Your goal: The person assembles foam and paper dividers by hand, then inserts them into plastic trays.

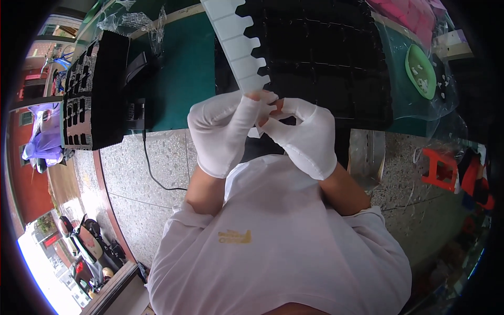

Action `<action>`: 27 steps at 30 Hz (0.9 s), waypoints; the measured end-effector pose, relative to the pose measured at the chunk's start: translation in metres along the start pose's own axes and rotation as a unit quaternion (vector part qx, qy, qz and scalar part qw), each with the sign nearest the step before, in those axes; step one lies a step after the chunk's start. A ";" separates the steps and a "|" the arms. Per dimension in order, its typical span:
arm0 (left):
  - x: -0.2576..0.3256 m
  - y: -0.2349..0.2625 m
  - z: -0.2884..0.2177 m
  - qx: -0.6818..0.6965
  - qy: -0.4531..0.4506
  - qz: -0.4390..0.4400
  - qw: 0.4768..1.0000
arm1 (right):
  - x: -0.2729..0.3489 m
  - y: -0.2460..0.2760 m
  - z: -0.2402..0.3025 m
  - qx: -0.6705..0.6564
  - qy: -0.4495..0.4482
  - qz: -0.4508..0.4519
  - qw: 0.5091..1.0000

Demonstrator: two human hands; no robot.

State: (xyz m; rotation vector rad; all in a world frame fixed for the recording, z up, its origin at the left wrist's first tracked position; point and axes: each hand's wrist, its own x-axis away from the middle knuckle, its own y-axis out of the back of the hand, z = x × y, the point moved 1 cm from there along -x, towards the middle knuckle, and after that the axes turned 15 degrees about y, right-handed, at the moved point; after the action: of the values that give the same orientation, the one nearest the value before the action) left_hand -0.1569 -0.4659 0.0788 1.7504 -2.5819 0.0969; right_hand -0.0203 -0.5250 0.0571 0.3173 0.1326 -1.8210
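Observation:
A long white strip (pixel 234 42) with notches along its right edge slants up and away from me over the table, with fold lines across it. Its near end is pinched by my left hand (pixel 221 126), in a white fingerless-tip glove. My right hand (pixel 305 134), gloved alike, is closed with thumb and fingers together at the near end of the same strip, around a small white notched part; the exact fingertip contact is partly hidden. Just beyond both hands lies a black sheet-like tray (pixel 328 79) divided into rectangular cells, partly under the strip.
A green table (pixel 181 79) carries a black slotted stack (pixel 107 89) at left, with a dark phone-like object (pixel 136 67) and a corded device (pixel 137 113) beside it. At right are a green bowl (pixel 415 58) of white scraps, clear plastic and pink material (pixel 409 18). A red stool (pixel 440 169) stands lower right.

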 end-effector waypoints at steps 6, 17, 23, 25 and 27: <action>-0.003 -0.012 0.010 -0.013 0.006 -0.022 1.000 | -0.005 0.008 -0.018 0.166 0.405 -0.150 0.887; -0.025 -0.013 0.029 0.064 0.013 -0.028 0.997 | 0.016 0.143 -0.004 0.407 0.050 -0.161 0.898; -0.035 -0.021 0.035 0.037 0.007 -0.006 0.999 | 0.020 0.177 -0.055 0.441 -0.049 -0.113 0.889; -0.037 -0.022 0.031 0.035 -0.008 0.010 0.999 | 0.021 0.179 -0.061 0.485 -0.008 -0.122 0.866; -0.037 -0.020 0.035 0.051 0.007 0.019 0.999 | 0.012 0.179 -0.055 0.461 0.010 -0.133 0.877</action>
State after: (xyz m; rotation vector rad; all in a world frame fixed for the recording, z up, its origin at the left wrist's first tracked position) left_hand -0.1237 -0.4412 0.0430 1.7239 -2.6456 0.2443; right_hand 0.1564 -0.5713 0.0146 1.0242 -0.7435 -2.0488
